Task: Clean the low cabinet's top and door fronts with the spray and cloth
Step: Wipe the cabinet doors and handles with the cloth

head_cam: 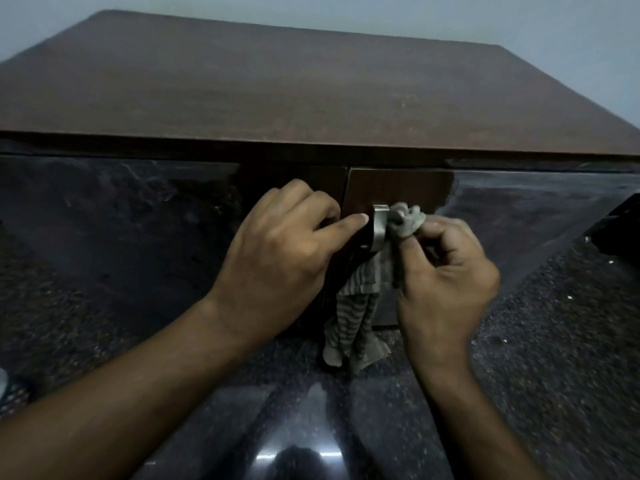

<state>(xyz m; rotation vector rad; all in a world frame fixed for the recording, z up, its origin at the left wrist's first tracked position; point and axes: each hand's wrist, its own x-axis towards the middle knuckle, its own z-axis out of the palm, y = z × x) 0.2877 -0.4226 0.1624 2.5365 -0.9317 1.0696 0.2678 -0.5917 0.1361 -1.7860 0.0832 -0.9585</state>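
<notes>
We face the low cabinet (311,88), its brown top spread above the dark door fronts (398,188). Our left hand (277,251) braces at the door edge, forefinger straight, other fingers curled; what they grip, we cannot tell. Our right hand (446,271) pinches the striped cloth (360,306) against the metal handle (378,230), just to its left and standing upright. The spray is out of sight. We see no writing.

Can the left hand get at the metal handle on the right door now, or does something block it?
Probably yes. The left hand lies just beside the metal handle, its forefinger pointing at it with nothing between. The cloth, pinched by the right hand, hangs on the handle's other side.
</notes>
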